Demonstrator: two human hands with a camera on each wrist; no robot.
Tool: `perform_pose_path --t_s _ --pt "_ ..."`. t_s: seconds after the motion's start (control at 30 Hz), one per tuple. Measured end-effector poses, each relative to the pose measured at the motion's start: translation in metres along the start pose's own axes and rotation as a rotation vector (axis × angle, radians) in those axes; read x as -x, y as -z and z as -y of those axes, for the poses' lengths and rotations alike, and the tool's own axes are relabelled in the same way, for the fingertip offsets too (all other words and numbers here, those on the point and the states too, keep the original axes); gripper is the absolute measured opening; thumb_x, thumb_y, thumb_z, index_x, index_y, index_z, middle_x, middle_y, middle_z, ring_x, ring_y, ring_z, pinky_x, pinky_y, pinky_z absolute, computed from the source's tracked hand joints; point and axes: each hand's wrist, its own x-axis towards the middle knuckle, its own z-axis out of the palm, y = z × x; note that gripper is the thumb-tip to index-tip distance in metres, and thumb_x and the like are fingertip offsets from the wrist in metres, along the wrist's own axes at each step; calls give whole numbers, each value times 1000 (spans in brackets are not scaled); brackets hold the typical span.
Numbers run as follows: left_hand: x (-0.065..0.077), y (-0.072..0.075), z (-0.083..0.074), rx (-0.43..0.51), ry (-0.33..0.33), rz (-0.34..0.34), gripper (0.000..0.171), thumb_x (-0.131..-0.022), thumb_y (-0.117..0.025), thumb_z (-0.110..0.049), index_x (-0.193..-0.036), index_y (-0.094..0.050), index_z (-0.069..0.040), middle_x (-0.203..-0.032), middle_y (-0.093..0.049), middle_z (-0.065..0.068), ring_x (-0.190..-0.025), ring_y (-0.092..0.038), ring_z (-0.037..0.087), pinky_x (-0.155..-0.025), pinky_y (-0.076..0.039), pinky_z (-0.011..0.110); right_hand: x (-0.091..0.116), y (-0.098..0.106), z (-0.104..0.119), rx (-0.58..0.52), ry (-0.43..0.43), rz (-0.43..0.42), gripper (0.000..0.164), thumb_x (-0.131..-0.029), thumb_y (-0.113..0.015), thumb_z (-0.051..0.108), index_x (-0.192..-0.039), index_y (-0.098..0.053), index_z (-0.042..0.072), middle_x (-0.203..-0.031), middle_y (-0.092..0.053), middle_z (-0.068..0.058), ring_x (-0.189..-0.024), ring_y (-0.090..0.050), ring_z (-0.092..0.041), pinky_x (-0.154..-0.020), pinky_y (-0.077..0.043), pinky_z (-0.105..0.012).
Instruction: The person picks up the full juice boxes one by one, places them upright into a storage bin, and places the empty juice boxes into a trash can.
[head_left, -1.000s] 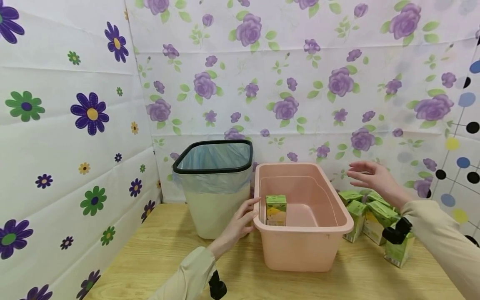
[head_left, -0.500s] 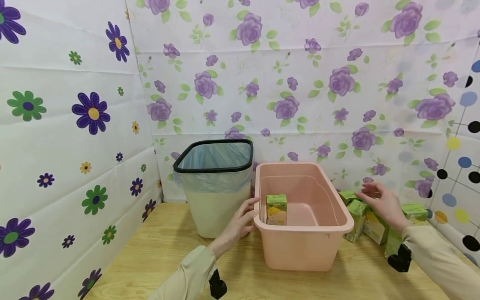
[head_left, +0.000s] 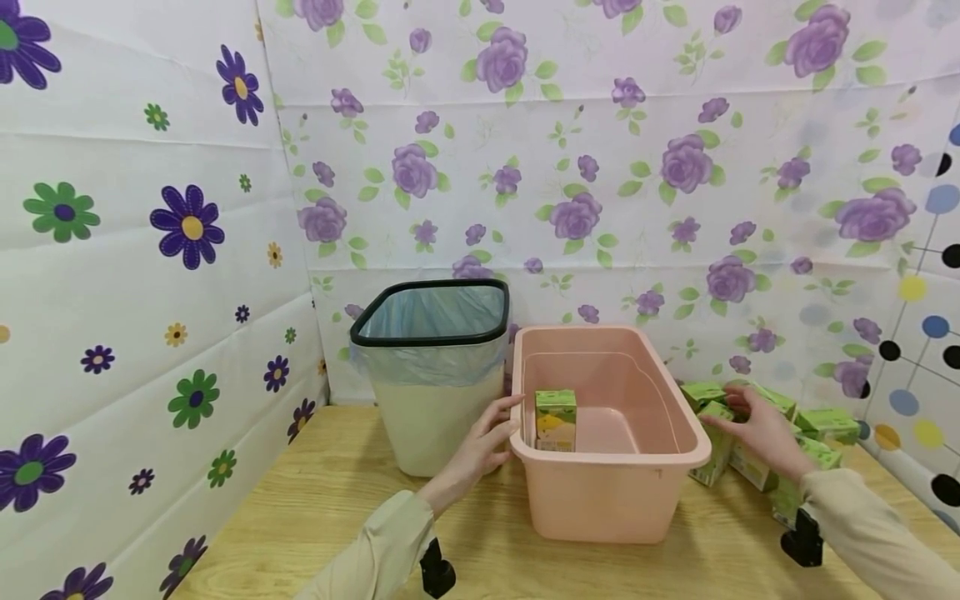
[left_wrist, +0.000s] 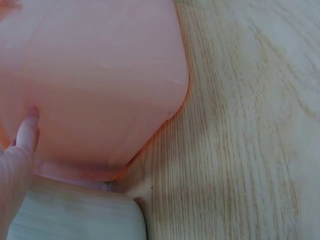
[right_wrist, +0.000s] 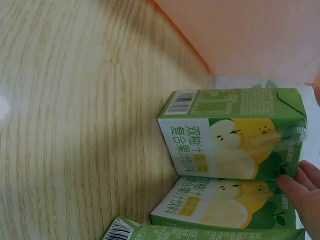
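Observation:
My left hand (head_left: 476,446) rests against the left rim of a pink plastic tub (head_left: 600,500), its fingers lightly bent; in the left wrist view a fingertip (left_wrist: 31,117) touches the tub's outer wall. A green juice box (head_left: 556,421) stands upright inside, at the tub's left side. My right hand (head_left: 768,433) is over a group of green juice boxes right of the tub. In the right wrist view, a fingertip (right_wrist: 286,182) lies at the seam between a near-tub juice box (right_wrist: 225,147) and its neighbour (right_wrist: 210,202). The thumb is mostly out of that frame.
A pale waste bin (head_left: 431,425) with a black rim and a blue liner stands left of the tub, close beside it. More juice boxes (head_left: 828,425) stand at the right. Flowered sheets (head_left: 450,125) hang behind and at the left of the wooden table (head_left: 315,517).
My right hand has come down from above onto the juice boxes and a little forward of their tops. My left hand has stayed at the tub's rim.

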Motion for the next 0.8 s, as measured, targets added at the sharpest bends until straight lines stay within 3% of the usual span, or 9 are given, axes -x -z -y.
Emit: perform_pose_path --t_s 0.2,0.43,0.53,0.8 --pt "0 0 1 15 -1 17 46 -95 -45 -21 -139 -33 -10 -120 -31 22 -111 -35 35 -78 -41 38 1 -2 3 11 5 5 78 -85 -63 36 -134 -26 -12 -119 -37 -37 -108 -36 -50 -80 -35 -59" --pt "-1 1 -1 0 9 -1 48 -95 -46 -22 -139 -32 -8 -116 -35 12 -108 -38 30 -78 -40 39 2 -7 8 36 75 -8 65 -84 -66 24 -126 -36 -15 -115 -42 -35 -102 -42 -47 -79 -38 -56" --pt "0 0 -3 8 14 -2 46 -95 -45 -21 -138 -33 -9 -117 -34 15 -108 -38 31 -77 -40 38 1 -11 8 60 112 -39 57 -82 -69 15 -121 -42 -16 -113 -44 -35 -99 -44 -47 -78 -39 -55" --pt "-1 -2 0 24 11 -1 46 -95 -45 -19 -138 -33 -8 -121 -34 21 -112 -35 33 -78 -42 37 6 -17 8 88 82 -71 58 -80 -70 14 -120 -41 -17 -111 -41 -35 -100 -38 -47 -76 -36 -57"
